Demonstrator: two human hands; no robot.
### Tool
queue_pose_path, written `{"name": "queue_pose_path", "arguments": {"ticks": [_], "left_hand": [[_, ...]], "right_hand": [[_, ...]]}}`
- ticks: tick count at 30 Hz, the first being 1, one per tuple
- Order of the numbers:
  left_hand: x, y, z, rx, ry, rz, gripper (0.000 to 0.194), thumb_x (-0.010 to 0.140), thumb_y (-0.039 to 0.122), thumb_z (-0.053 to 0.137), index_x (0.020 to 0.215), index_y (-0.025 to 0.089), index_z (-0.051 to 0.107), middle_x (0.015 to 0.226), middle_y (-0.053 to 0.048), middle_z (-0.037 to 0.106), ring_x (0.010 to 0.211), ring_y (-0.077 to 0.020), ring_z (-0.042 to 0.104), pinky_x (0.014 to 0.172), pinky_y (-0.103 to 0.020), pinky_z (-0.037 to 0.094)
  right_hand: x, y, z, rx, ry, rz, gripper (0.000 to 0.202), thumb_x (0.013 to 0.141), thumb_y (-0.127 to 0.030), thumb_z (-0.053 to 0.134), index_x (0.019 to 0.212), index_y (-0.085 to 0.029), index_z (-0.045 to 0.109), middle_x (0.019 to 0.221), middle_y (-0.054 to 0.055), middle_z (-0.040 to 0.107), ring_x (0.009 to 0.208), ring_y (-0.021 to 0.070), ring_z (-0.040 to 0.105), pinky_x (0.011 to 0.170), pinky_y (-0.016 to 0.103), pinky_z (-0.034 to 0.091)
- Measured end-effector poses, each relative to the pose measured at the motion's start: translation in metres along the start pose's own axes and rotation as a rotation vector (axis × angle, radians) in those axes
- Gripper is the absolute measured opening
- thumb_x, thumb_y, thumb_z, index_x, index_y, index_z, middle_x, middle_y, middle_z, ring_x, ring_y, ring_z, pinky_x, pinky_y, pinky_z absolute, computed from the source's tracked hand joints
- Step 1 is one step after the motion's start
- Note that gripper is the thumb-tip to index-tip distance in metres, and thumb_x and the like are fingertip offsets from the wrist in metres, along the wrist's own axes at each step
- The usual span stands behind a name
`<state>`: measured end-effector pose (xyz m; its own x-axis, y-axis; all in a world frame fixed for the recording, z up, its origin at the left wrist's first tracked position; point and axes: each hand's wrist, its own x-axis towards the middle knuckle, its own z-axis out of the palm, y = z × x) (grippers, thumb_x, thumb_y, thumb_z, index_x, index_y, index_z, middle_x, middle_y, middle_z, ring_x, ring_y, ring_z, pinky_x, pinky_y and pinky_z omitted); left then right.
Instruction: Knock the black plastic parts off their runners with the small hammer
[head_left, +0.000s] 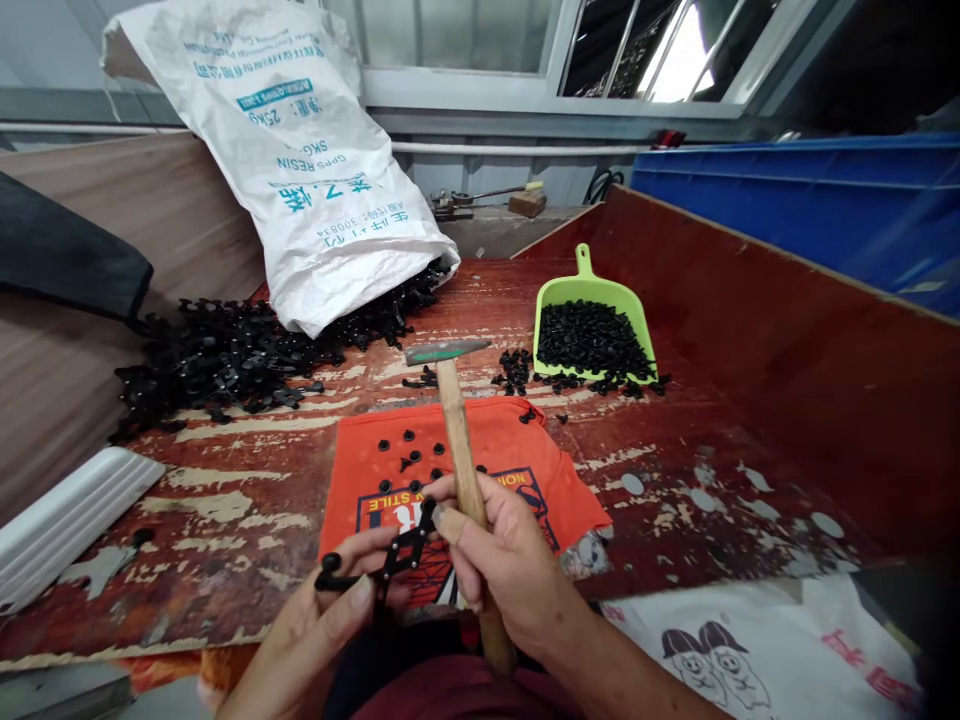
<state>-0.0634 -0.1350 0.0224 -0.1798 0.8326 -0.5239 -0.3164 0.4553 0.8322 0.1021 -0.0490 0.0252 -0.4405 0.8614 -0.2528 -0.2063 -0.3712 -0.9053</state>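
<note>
My left hand [341, 600] holds a small black jointed linkage [403, 553] with crossed bars and shiny rivets. A round black knob [330, 563] is at its left end. My right hand [510, 550] grips the wooden handle of a hammer [459, 430], its metal head pointing away from me. That hand's thumb and finger also pinch the upper end of the linkage. Beneath both hands lies an orange printed cloth [349, 450], with several small round black parts [409, 435] spread on it.
A white sack [315, 150] spills black parts [240, 350] at the back left. A green dustpan [583, 262] full of small black pieces stands at the right. Beyond it are a reddish board [750, 290] and a blue crate [810, 200]. A white plastic piece [82, 520] lies left.
</note>
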Motion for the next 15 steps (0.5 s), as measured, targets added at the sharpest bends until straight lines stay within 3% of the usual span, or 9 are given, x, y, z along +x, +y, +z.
{"name": "queue_pose_path", "arguments": {"ticks": [3,7,12,15], "left_hand": [[0.004,0.012,0.012,-0.093,-0.136,-0.069,0.041,0.070,0.048,0.080,0.102,0.023,0.076,0.084,-0.005,0.073,0.076,-0.0195,0.066,0.079,-0.030,0.053],[0.012,0.026,0.001,0.149,-0.217,-0.035,0.030,0.073,0.048,0.078,0.083,0.020,0.078,0.079,-0.006,0.074,0.079,-0.0199,0.067,0.078,-0.028,0.053],[0.020,0.038,-0.018,0.406,-0.132,0.035,0.039,0.065,0.050,0.082,0.093,0.023,0.079,0.091,-0.007,0.079,0.085,-0.0282,0.072,0.078,-0.037,0.058],[0.024,0.038,-0.023,0.715,-0.013,0.276,0.034,0.073,0.057,0.072,0.083,0.025,0.080,0.084,-0.006,0.079,0.082,-0.0287,0.073,0.077,-0.039,0.058]], "right_hand": [[-0.005,0.001,0.007,-0.069,0.002,0.047,0.025,0.080,-0.032,0.068,0.100,-0.019,0.059,0.064,-0.009,0.055,0.034,0.0024,0.036,0.033,0.017,0.027],[-0.009,0.007,0.009,-0.137,0.011,0.037,0.021,0.077,-0.020,0.066,0.097,-0.021,0.059,0.074,-0.009,0.056,0.036,0.0008,0.037,0.034,0.017,0.029],[-0.011,0.016,0.009,-0.160,-0.002,0.012,0.017,0.075,-0.015,0.064,0.088,-0.022,0.056,0.067,-0.010,0.051,0.041,0.0025,0.038,0.040,0.017,0.033],[-0.008,0.019,0.010,-0.157,0.005,0.012,0.017,0.073,-0.014,0.063,0.087,-0.021,0.056,0.064,-0.010,0.048,0.043,0.0035,0.038,0.042,0.017,0.033]]}}
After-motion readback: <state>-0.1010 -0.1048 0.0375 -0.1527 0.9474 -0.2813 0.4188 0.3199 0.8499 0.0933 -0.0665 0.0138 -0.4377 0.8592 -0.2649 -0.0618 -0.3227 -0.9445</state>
